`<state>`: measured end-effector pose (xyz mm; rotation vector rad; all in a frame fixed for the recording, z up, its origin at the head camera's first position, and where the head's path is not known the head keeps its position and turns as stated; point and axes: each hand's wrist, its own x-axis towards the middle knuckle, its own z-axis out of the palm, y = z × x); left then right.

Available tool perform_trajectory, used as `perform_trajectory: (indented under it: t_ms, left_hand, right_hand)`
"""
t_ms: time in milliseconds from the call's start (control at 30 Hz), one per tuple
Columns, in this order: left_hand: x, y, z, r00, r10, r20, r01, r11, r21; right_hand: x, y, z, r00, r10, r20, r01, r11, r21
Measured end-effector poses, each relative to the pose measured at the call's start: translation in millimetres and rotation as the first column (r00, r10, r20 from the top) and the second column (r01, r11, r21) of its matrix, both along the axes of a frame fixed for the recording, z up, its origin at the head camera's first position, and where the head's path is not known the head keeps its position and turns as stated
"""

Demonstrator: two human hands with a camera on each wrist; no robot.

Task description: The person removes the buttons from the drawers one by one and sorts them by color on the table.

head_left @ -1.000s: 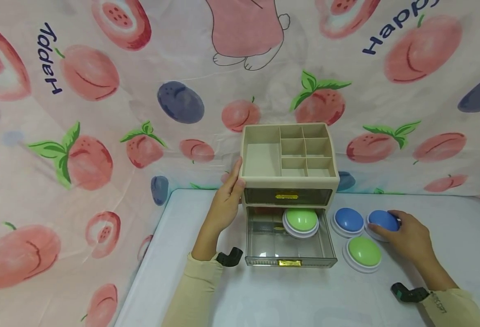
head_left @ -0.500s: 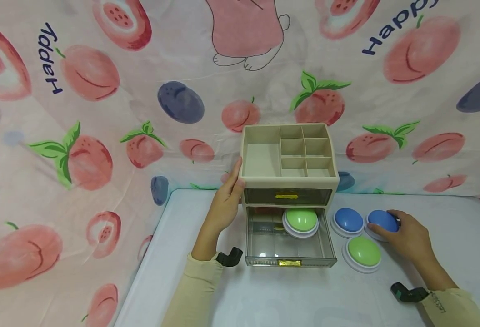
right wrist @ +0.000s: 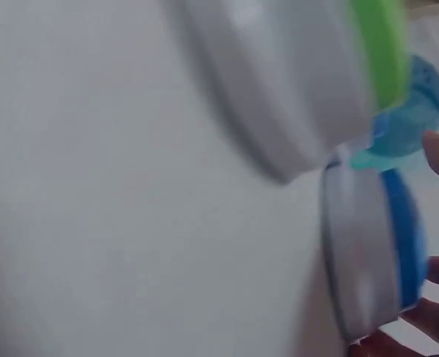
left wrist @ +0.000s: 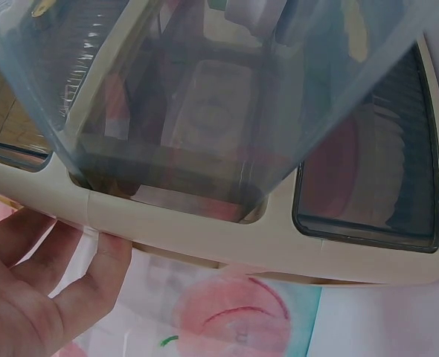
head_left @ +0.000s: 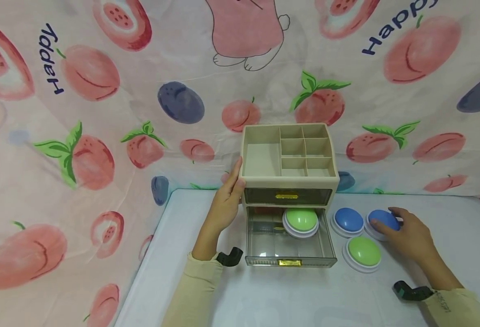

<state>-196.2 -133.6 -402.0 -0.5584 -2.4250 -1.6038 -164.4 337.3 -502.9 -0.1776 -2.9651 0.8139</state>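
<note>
Blue-domed push button [head_left: 382, 216] with a white base stands upright on the table [head_left: 289, 297], rightmost of the buttons, to the right of the drawer organizer [head_left: 290, 182]. The right hand [head_left: 412, 238] is at it: the thumb lies before the dome in the head view and the other fingers reach round its far right side. In the right wrist view, the thumb tip appears off the dome; whether the fingers grasp the button cannot be told.

The left hand [head_left: 225, 200] is at the organizer's left side, fingers extended and relaxed against it, thumb at the front corner.

A second blue push button [head_left: 349, 219] sits just left of the first. A green push button [head_left: 364, 251] stands nearer the person, in front of the two blue ones. The organizer's lower drawer [head_left: 270, 249], transparent with a gold handle, is pulled out; another green push button [head_left: 301, 219] lies in it, toward the back and right of centre, dome up. The upper drawer [head_left: 260, 196] is closed. Behind the table hangs a fruit-print cloth [head_left: 207, 72].
</note>
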Motion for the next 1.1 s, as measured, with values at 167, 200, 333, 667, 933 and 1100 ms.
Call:
perform_trajectory:
  t_ms: [167, 200, 333, 667, 933, 1100]
  left_hand:
    - [-0.5, -0.4, 0.6, 1.000, -0.008, -0.002, 0.008, 1.000, -0.001]
    - [-0.4, -0.2, 1.0, 1.000, -0.006, -0.003, 0.006, 1.000, -0.002]
    - [0.4, 0.1, 2.5, 1.000, 0.008, -0.008, -0.008, 1.000, -0.018]
    - [1.2, 0.2, 1.9, 1.000, 0.008, 0.000, -0.008, 1.000, -0.015]
    - [-0.2, 0.2, 0.4, 1.000, -0.021, 0.010, 0.020, 0.999, 0.027]
    - [-0.6, 0.4, 0.0, 1.000, -0.024, 0.011, 0.023, 0.999, 0.028]
  right_hand:
    - [4.4, -7.7, 13.1, 0.992, -0.002, -0.126, -0.004, 0.999, -0.044]
    - [5.9, -11.9, 17.6, 0.988, -0.008, -0.152, 0.000, 0.999, -0.049]
    - [13.0, -35.1, 41.6, 0.966, -0.020, -0.256, -0.006, 0.995, -0.100]
    - [38.6, -95.3, 86.8, 0.882, 0.157, -0.444, -0.233, 0.965, -0.121]
    - [49.1, -129.2, 98.8, 0.818, 0.360, -0.449, -0.414, 0.910, -0.024]
    - [48.0, -142.1, 98.6, 0.779, 0.451, -0.436, -0.483, 0.875, 0.042]
